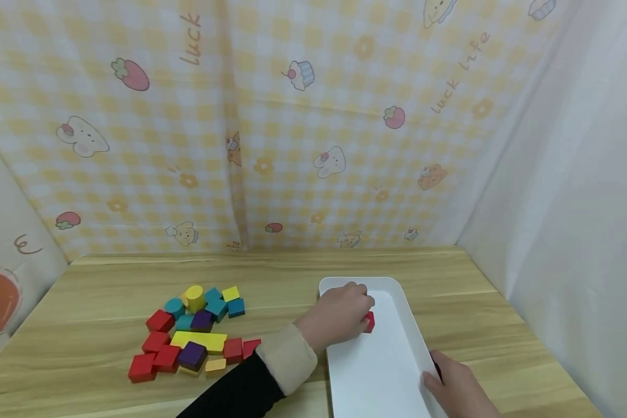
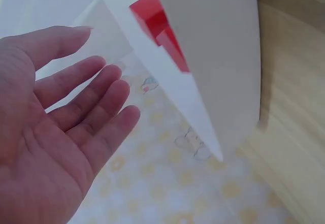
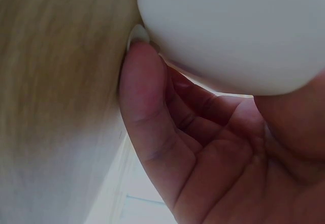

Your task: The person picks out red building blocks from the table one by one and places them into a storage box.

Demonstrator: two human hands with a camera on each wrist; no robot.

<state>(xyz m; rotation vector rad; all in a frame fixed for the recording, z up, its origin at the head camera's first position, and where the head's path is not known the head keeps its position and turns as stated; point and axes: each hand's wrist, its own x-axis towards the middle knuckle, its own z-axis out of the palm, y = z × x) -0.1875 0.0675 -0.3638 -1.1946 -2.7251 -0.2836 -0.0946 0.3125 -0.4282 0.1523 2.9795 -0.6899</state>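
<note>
A white tray [image 1: 381, 371] lies on the table. Over its far left part is my left hand [image 1: 339, 313], beside a red block [image 1: 370, 322]. In the left wrist view, the palm and loosely spread fingers of the left hand [image 2: 66, 117] hold nothing. Past the tray's wall [image 2: 218, 71] in that view, two red pieces [image 2: 150, 16] show inside, apart from the fingers. My right hand [image 1: 457, 383] grips the tray's right edge. Close up in the right wrist view, the curled fingers and thumb of the right hand [image 3: 203, 148] hold the white tray [image 3: 228, 36] by its edge.
Left of the tray, a loose group of toy blocks covers part of the wooden table: red cubes [image 1: 160, 320], a long yellow block [image 1: 198, 341], a yellow cylinder [image 1: 195, 298], purple cubes [image 1: 192, 355] and teal pieces [image 1: 216, 309]. A checked curtain [image 1: 292, 128] hangs behind.
</note>
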